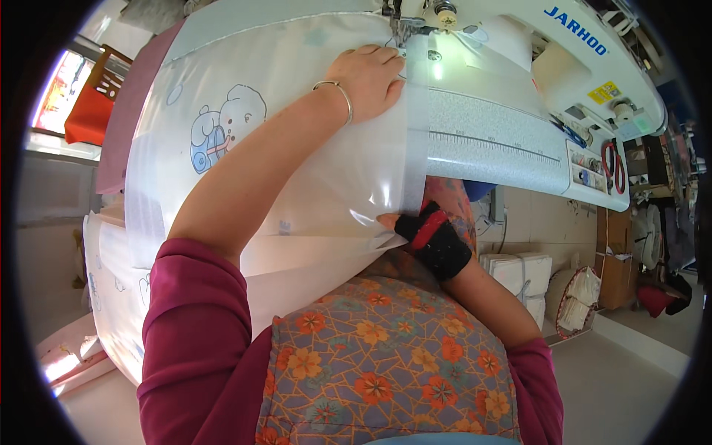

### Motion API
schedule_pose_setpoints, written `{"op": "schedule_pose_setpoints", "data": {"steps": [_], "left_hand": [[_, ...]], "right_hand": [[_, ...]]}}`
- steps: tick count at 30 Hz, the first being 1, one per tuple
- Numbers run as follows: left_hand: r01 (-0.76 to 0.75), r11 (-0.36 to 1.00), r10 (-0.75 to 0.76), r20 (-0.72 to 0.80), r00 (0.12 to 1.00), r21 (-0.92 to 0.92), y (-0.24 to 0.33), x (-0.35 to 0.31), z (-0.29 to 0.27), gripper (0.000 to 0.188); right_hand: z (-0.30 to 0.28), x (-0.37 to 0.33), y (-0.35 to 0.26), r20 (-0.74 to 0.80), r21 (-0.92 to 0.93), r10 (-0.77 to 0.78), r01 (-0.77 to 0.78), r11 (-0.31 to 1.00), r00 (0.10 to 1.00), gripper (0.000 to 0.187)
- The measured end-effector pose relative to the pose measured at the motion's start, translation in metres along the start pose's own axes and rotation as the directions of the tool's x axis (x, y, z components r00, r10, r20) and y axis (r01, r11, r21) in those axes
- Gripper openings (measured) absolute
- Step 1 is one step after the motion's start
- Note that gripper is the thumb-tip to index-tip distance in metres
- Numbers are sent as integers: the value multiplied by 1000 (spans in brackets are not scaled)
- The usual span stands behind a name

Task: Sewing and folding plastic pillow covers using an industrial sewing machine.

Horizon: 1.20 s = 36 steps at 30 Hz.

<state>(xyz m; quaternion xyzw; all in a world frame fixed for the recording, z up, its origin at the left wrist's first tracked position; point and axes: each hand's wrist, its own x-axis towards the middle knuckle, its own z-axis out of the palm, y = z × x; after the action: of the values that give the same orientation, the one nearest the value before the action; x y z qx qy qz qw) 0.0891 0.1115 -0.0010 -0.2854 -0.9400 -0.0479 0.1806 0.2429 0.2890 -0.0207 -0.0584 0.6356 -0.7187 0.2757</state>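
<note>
A translucent white plastic sheet [319,174] with printed cartoon animals spreads over the sewing table and hangs down over its front edge. My left hand [368,80], with a bangle at the wrist, lies flat on the sheet, fingertips close to the presser foot [404,30] of a white sewing machine [552,44]. Below the table's front edge, my right hand [432,239] wears a black and red fingerless glove. Its thumb presses on top of the sheet near the right edge, and the other fingers are hidden, so the sheet is gripped between them.
Right of the sheet runs the machine bed [489,137] with a ruler scale. At its right end are a small parts tray [586,167], red-handled scissors [614,167] and blue snips [569,132]. Tied white bundles [519,278] stand on the floor, and a red-covered chair [93,115] is at far left.
</note>
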Motion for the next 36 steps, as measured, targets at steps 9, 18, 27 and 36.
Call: {"op": "schedule_pose_setpoints", "data": {"steps": [9, 18, 27, 36], "left_hand": [[60, 998, -61, 84, 995, 16, 9, -4, -2, 44], [49, 996, -42, 104, 994, -73, 7, -8, -4, 51], [59, 994, -55, 55, 997, -89, 11, -11, -5, 52], [40, 995, -27, 151, 988, -86, 20, -17, -7, 51]], "right_hand": [[-16, 9, -18, -103, -729, -201, 63, 682, 974, 55], [-19, 12, 8, -1, -563, -217, 179, 807, 976, 68], [0, 9, -40, -6, -538, -243, 202, 819, 970, 35], [2, 19, -44, -16, -254, -65, 59, 965, 998, 33]]}}
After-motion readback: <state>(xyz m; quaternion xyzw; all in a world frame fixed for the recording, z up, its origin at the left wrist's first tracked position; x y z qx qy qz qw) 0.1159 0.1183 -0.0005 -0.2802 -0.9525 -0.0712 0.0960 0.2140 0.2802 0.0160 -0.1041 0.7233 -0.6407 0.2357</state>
